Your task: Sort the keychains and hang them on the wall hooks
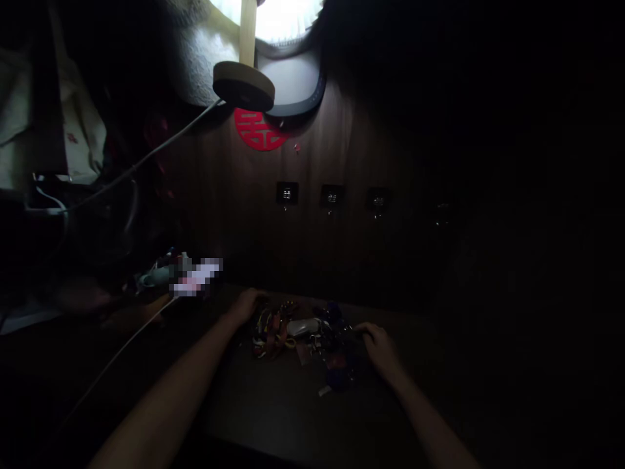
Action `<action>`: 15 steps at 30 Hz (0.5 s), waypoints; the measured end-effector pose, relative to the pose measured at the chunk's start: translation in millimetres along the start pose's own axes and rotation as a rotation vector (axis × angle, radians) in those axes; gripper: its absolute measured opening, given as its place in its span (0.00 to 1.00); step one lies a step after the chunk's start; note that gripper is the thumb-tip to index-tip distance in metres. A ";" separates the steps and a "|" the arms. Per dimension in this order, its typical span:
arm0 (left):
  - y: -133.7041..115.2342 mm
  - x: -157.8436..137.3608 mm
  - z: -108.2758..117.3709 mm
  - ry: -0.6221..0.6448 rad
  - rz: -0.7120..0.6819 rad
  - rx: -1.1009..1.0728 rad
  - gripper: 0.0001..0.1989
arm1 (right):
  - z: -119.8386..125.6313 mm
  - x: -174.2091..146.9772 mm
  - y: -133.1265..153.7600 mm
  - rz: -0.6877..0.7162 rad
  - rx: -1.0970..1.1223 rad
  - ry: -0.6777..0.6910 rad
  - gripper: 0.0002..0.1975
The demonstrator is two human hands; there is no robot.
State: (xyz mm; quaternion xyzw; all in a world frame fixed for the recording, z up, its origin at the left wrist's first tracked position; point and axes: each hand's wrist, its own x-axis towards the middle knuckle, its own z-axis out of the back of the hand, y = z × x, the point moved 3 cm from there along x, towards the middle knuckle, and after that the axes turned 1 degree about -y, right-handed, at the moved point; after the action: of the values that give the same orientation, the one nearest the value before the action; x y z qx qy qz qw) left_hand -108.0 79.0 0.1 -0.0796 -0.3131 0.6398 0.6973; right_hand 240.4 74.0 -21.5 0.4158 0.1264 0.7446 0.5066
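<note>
A pile of small things lies on a dark tabletop (273, 410). Its left part is a tangle of coloured cords (268, 332), red, yellow and white. A pale rounded object (303, 327) sits in the middle, too dim to name. Dark blue items (339, 378) and small shiny pieces make up the right part. My left hand (250, 304) rests at the far left edge of the cords, fingers reaching out, nothing seen in them. From the right, my right hand (375, 339) reaches to the pile's edge with its fingers apart. Darkness blurs both sets of fingertips.
A lit lamp (288, 19) hangs over a round wooden base (244, 86) at the top. A red paper cutout (261, 130) is on the wooden panel behind. A white cable (122, 345) runs at left, near a pale green object (156, 277). Cloth bags (78, 130) hang farther left.
</note>
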 end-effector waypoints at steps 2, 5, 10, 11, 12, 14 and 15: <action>2.6 -0.7 5.0 -0.013 0.020 0.036 0.17 | 0.4 0.3 -0.5 -0.002 -0.007 0.003 0.15; 7.8 -5.8 11.1 -0.074 0.083 0.085 0.17 | 0.9 1.3 -1.0 -0.015 -0.017 0.015 0.15; 14.3 -20.0 11.5 -0.218 0.167 0.100 0.15 | 0.6 2.6 0.3 -0.027 -0.020 0.039 0.15; 14.5 -22.9 11.5 -0.253 0.180 0.095 0.14 | 0.7 2.5 0.9 -0.026 -0.021 0.033 0.15; 14.2 -25.6 12.0 -0.286 0.193 0.092 0.14 | 1.1 2.2 1.8 -0.024 -0.020 0.025 0.14; 10.7 -30.7 15.4 -0.363 0.192 0.052 0.14 | 2.1 1.3 4.2 -0.008 -0.015 0.010 0.13; 7.2 -33.0 18.3 -0.405 0.176 0.007 0.14 | 3.0 0.7 6.0 0.005 -0.010 0.000 0.13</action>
State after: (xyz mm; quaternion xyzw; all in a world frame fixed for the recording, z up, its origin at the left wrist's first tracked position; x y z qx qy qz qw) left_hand -123.5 43.8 -0.2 0.0261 -0.4363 0.7022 0.5620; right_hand 238.6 71.2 -15.6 0.4135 0.1214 0.7466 0.5068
